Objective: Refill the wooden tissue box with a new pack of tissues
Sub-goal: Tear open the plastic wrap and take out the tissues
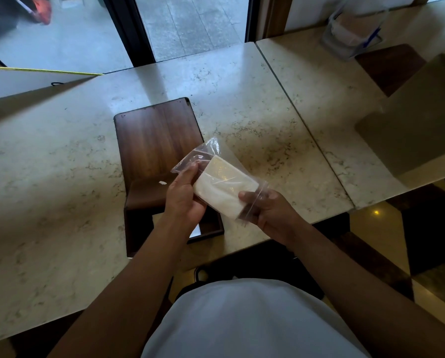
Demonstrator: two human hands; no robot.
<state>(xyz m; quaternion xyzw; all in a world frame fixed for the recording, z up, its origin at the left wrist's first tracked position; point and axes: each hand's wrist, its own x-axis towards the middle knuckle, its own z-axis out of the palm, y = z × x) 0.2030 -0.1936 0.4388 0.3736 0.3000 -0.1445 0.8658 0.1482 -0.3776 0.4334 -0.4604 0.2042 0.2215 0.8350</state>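
Note:
A dark wooden tissue box stands open on the marble table, its hinged lid lying flat behind it. Above the box's right side I hold a pack of white tissues in a clear plastic wrapper. My left hand grips the pack's left side, fingers up by the wrapper's loose open end. My right hand holds the pack's lower right corner and the wrapper there. The inside of the box is mostly hidden by my left wrist.
The marble table has a seam to a second slab on the right. A clear plastic bag with items sits at the far right. A white card lies far left. A beige box stands at right.

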